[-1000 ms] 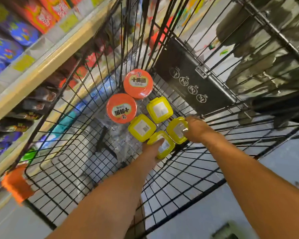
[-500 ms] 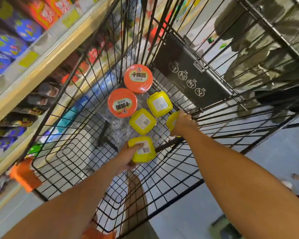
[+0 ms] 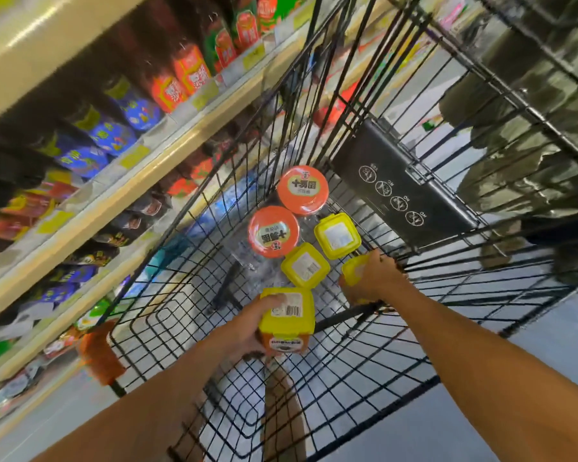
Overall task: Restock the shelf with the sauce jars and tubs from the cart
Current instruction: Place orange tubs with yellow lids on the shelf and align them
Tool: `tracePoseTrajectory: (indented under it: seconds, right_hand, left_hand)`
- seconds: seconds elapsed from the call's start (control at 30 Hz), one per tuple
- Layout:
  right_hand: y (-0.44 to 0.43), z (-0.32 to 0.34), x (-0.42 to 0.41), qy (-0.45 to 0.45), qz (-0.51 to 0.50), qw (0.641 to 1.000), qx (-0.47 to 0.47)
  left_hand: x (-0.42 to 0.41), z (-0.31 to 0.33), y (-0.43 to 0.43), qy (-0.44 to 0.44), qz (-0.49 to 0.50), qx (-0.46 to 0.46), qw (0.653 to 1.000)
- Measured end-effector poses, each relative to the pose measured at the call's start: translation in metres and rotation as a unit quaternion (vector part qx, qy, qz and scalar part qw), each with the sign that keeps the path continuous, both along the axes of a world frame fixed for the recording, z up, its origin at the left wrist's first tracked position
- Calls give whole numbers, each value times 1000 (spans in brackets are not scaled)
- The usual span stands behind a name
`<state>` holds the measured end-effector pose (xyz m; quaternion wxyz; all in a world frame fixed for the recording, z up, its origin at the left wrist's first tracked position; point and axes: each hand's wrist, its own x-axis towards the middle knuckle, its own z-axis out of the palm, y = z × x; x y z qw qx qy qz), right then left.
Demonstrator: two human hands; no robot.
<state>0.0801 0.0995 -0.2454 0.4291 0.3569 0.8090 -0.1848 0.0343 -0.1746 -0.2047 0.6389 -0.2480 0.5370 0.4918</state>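
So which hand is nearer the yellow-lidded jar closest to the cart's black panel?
Right. The right hand grips a neighbouring jar just beside the panel-side jar; the left hand is farther back toward the person, holding a lifted jar.

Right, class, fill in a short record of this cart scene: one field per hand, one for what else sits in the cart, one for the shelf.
Left hand: grips the raised jar, yellow lid up
Right hand: grips a second jar low in the cart
Also in cart: two loose yellow-lidded jars, two orange-lidded tubs
Shelf: left of the cart, holding packets
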Motion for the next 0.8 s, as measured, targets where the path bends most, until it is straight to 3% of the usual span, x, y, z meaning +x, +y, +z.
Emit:
tracePoseTrajectory:
  seconds: [0.23,0.5,0.8]
  right_hand:
    - [11,91,-1,139,-81,968,-192]
    - [-6,154,-6,181,-55,955,-230]
    - [-8,160,-14,185,41,944,-270]
  left_hand:
    - [-11,48,14,60,23,7,998]
    - [-22,96,24,49,113,25,992]
    - [-37,108,8,29,70,27,997]
